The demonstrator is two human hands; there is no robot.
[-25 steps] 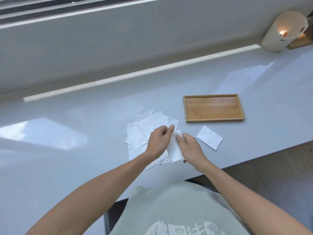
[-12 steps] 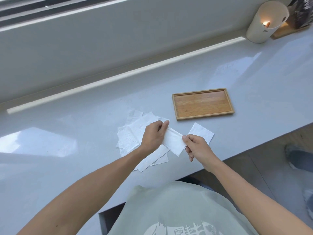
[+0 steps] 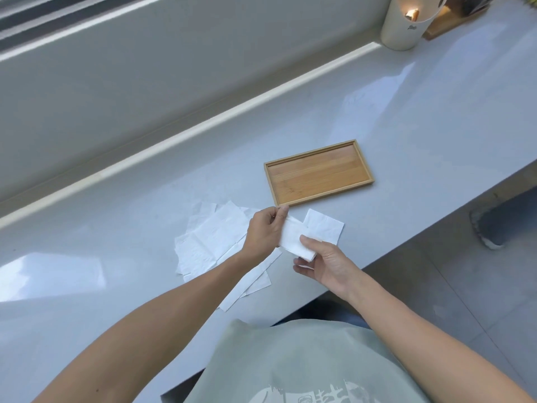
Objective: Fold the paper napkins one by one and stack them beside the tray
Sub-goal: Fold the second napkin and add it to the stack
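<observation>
Napkin (image 3: 293, 238), folded, held above counter (image 3: 421, 117) between both hands. Left hand (image 3: 266, 231) pinches far end; right hand (image 3: 325, 264) grips near end, thumb on top. Folded napkin (image 3: 324, 229) lies flat just beside tray (image 3: 318, 173), near side. Tray bare wood. Loose pile (image 3: 212, 242) of unfolded napkins at left, partly under left forearm; count unclear. White cup (image 3: 406, 24) at far right.

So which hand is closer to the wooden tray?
Left. The left hand pinches the napkin with fingertips just short of the wooden tray's near corner. The right hand holds its other end, nearer the person.
</observation>
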